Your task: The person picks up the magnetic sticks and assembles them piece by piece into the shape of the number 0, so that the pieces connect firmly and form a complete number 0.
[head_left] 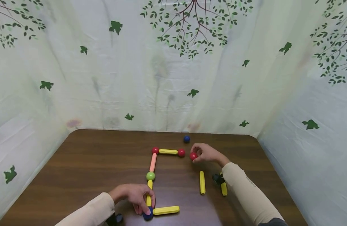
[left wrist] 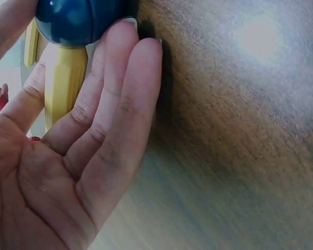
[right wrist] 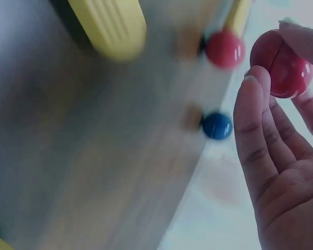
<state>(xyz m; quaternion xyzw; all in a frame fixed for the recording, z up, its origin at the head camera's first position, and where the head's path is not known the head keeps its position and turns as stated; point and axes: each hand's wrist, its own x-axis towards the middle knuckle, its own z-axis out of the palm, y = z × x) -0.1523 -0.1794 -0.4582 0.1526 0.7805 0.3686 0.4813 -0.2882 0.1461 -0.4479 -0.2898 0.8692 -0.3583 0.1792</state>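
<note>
Red ball (head_left: 193, 156) sits in right hand (head_left: 207, 153), pinched between thumb and fingertips, fingers bent; just beside it, second red ball (head_left: 181, 153) caps far yellow rod (head_left: 168, 152). Left hand (head_left: 138, 196), fingers curled, grips dark blue ball (head_left: 147, 216), which touches near yellow rod (head_left: 166, 210). Brown wood-grain table (head_left: 91, 172); pale leaf-print curtain (head_left: 134, 78) behind and at both sides.

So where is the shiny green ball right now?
In the head view, the shiny green ball sits just left of centre, between the pink rod and the yellow rod partly hidden by the left hand.
</note>
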